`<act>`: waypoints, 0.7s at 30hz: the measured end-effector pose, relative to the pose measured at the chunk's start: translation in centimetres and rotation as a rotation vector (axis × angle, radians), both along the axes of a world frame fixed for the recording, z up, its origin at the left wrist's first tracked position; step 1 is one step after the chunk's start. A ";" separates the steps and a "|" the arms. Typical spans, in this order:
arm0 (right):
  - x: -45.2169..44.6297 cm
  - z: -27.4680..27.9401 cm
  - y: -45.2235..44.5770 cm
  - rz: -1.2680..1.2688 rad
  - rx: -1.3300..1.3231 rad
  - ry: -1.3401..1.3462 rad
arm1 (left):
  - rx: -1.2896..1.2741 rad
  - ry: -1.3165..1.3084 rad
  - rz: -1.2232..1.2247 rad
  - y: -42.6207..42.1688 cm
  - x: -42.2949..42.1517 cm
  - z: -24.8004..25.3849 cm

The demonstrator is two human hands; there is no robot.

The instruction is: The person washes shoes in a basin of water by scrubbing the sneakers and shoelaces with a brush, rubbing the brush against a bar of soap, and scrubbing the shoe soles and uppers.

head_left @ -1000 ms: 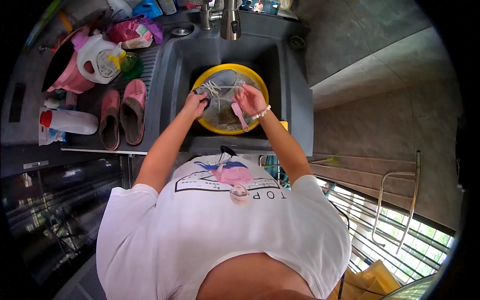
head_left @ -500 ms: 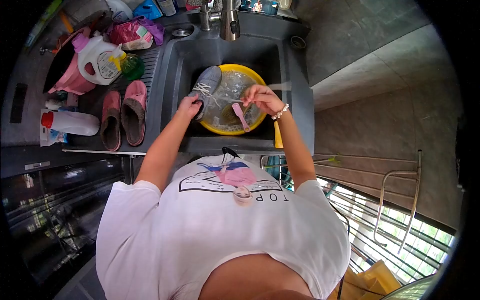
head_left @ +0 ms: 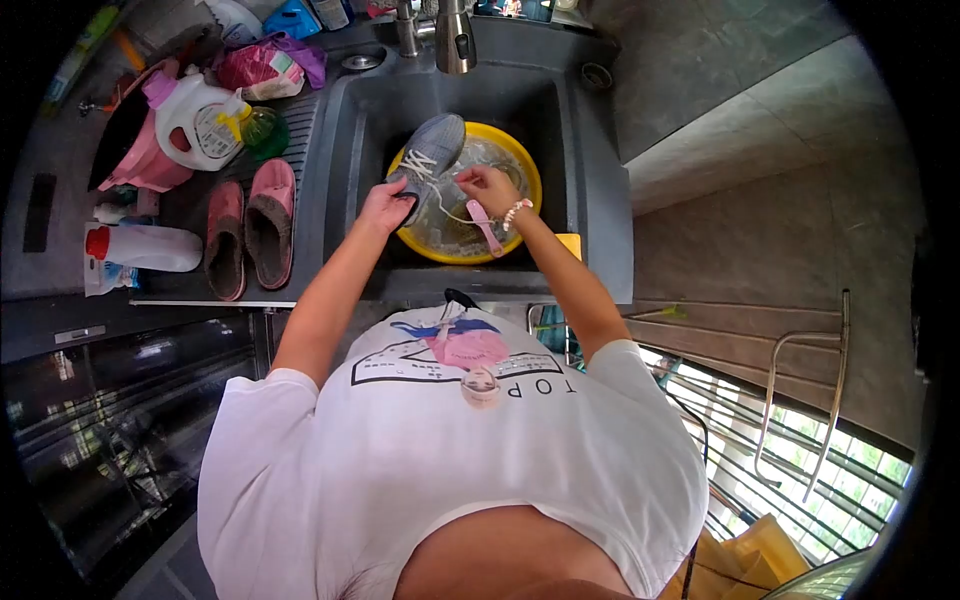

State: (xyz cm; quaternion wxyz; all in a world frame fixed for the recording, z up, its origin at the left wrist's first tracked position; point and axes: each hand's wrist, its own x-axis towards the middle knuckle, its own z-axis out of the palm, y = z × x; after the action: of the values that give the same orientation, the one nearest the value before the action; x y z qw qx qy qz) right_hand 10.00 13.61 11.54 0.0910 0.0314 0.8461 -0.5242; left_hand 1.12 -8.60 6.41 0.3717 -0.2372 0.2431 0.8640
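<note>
A grey sneaker [head_left: 437, 140] with white laces is held tilted over the left side of a yellow basin [head_left: 535, 180]. My left hand [head_left: 385, 207] is closed around its heel end. My right hand [head_left: 488, 188] is over the basin with its fingers pinched together near the laces. A loose white shoelace [head_left: 455, 217] curves from the sneaker towards my right wrist and seems to pass into that hand; its end is hidden. Beneath my right hand, a pink brush [head_left: 483, 228] lies in the basin's sudsy water.
The basin stands in a dark sink [head_left: 345, 130] under a faucet [head_left: 456, 45]. Pink slippers [head_left: 270, 205], a white detergent jug [head_left: 195, 125], a green spray bottle [head_left: 264, 132] and a red-capped bottle [head_left: 150, 247] are on the left. A yellow object [head_left: 570, 245] is at the sink's right front.
My right hand has moved left and slightly up, closer to the sneaker. The lace, stretched straight before, now hangs in a slack curve. The sneaker has shifted right and up, with its toe tilted further right.
</note>
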 end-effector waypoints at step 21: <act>-2.7 0.7 -3.8 -0.212 -0.255 0.081 | -0.253 0.261 -0.192 3.0 4.4 2.3</act>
State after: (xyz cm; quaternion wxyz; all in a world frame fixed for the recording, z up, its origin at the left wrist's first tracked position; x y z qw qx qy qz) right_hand 7.29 9.81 12.23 0.0043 0.0876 0.7678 -0.6347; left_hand 5.52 -5.60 8.69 0.3850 -0.1436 0.4175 0.8105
